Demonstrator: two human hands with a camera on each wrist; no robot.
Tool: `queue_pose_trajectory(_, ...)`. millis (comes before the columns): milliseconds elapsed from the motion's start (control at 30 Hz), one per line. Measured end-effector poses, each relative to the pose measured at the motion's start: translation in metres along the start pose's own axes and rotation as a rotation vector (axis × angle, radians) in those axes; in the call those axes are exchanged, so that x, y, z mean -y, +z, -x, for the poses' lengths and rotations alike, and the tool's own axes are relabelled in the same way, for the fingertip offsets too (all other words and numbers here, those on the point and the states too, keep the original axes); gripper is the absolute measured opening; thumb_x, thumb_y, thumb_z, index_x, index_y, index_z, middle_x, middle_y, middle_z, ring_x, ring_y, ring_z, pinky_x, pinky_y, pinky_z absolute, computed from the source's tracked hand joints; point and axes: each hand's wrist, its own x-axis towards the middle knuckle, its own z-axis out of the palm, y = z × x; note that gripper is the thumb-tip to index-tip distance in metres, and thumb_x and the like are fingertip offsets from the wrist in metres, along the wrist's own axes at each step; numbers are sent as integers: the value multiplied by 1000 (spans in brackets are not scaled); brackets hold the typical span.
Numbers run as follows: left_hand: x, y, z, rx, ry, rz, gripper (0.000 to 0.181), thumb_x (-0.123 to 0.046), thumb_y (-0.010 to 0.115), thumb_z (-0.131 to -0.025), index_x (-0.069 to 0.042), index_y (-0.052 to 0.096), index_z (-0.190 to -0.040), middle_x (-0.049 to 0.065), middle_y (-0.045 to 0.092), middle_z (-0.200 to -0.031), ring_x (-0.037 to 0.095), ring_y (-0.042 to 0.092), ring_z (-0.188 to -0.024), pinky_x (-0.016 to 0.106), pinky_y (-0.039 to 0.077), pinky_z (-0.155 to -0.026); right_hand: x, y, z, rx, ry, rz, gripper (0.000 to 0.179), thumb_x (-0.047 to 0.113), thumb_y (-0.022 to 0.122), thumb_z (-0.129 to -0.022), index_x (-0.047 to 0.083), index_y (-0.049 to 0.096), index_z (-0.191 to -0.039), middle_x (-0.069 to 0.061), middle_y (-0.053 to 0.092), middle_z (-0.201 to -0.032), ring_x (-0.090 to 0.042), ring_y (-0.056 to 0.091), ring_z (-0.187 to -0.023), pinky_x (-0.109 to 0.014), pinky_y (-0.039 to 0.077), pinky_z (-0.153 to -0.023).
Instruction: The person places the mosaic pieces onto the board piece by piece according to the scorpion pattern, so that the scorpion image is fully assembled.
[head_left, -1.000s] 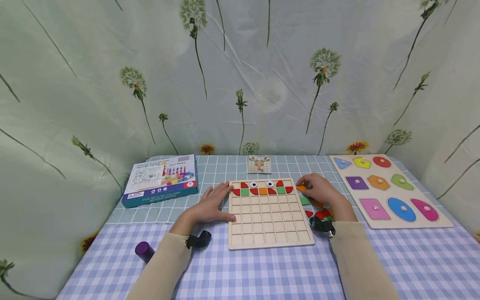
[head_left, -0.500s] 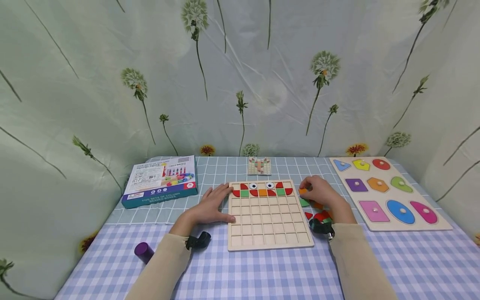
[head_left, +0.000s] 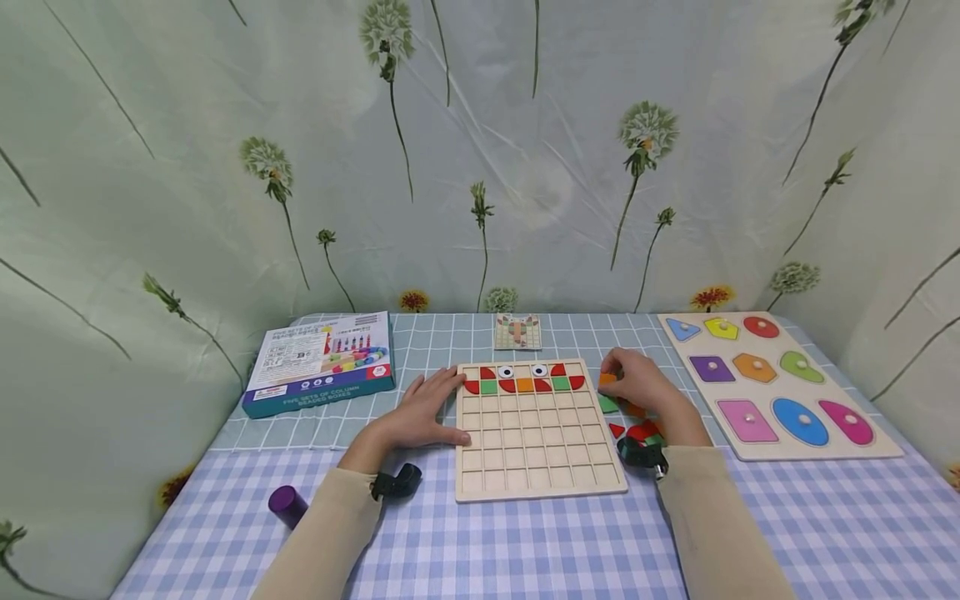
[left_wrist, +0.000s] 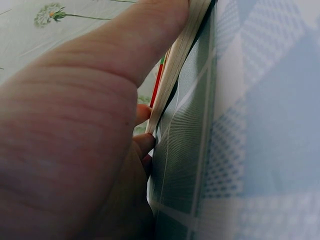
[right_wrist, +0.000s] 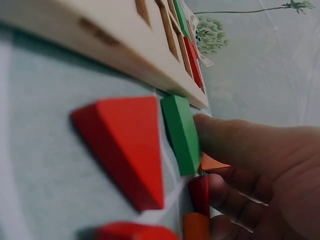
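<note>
Hands (head_left: 415, 414) (head_left: 641, 386) flank the gridded board (head_left: 540, 446); a box (head_left: 318, 367) reads "BEADED BOXES".

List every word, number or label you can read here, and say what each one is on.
"FIVE SETS OF COLUMN": front side of the box, first line.
"BEADED BOXES": same side, second line.
Print on the box's top: too small and blurred to read.
Number in the badge on the box: too small to read surely.
Board: dark mark on its edge in the right wrist view, too blurred to read.
</note>
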Motion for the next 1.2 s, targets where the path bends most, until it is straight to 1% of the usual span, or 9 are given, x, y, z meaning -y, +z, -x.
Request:
queue_pose_trajectory(100, -1, 0, 0, -4, 1, 4, 106, -59, 77, -79, -16, 24, -160, 7, 14, -170, 28, 6, -158, 55, -3, -127, 1, 1, 0, -4, 11, -9, 22, 17, 71, -91, 9, 56, -107, -16, 63, -106, -26, 56, -89, -31, 51, -73)
queue_pose_trajectory(333, 0, -1, 1, 3, -18, 5, 108, -61, 76, -78, -19, 22, -161, 4, 12, -170, 25, 5, -159, 53, -3, -128, 7, 1, 0, -37, -29, -38, 20, 18, 62, -98, 12, 63, -117, -17, 65, -111, -28, 58, -93, -32, 55, -73)
queue_pose_trajectory(433, 0, -1, 1, -2, -14, 5, 107, -60, 76, -77, -18, 23, -160, 4, 13, -170, 26, 5, -159, 54, -3, -128, 11, 1, 0, -59, -38, -54, 21, 16, 60, -99, 14, 65, -118, -15, 66, -116, -28, 58, -98, -33, 56, -78)
queue_pose_trajectory(567, 0, -1, 0, -3, -16, 5, 107, -61, 76, -77, -19, 23, -160, 4, 13, -170, 25, 5, -159, 54, -3, -128, 17, 2, 0, -62, -73, -69, 21, 13, 59, -100, 15, 66, -119, -14, 65, -119, -28, 58, -99, -36, 55, -84)
queue_pose_trajectory(667, 0, -1, 0, 0, -17, 8, 107, -61, 76, -77, -19, 23, -161, 4, 13, -170, 25, 5, -159, 54, -3, -127, 20, 2, 1, -53, -115, -66, 20, 11, 58, -100, 13, 68, -117, -14, 66, -118, -28, 58, -98, -38, 54, -85)
queue_pose_trajectory(767, -1, -1, 0, 2, -18, 11, 107, -61, 76, -78, -19, 23, -161, 4, 13, -170, 25, 5, -159, 54, -4, -127, 24, 2, 1, -40, -129, -71, 19, 10, 58, -99, 12, 69, -114, -13, 67, -118, -27, 58, -96, -36, 53, -82)
queue_pose_trajectory(900, -1, -1, 1, 0, -14, 12, 107, -60, 76, -78, -18, 23, -160, 5, 14, -170, 26, 6, -159, 54, -4, -127, 30, 2, 1, -9, -138, -110, 25, 5, 58, -96, 11, 68, -118, -14, 66, -121, -27, 60, -98, -35, 55, -81)
queue_pose_trajectory(1067, -1, 0, 1, 6, -16, 11, 106, -60, 76, -78, -18, 23, -160, 5, 14, -170, 26, 6, -159, 54, -4, -127, 41, 6, 0, 42, -152, -152, 30, 1, 60, -93, 8, 67, -122, -16, 65, -125, -26, 61, -98, -37, 55, -84)
queue_pose_trajectory(1200, 0, -1, 1, 6, -21, 7, 107, -61, 76, -78, -19, 22, -161, 4, 13, -170, 25, 5, -159, 53, -4, -128, 48, 10, -1, 65, -180, -146, 31, 0, 62, -92, 8, 68, -121, -15, 67, -121, -24, 63, -95, -35, 55, -82)
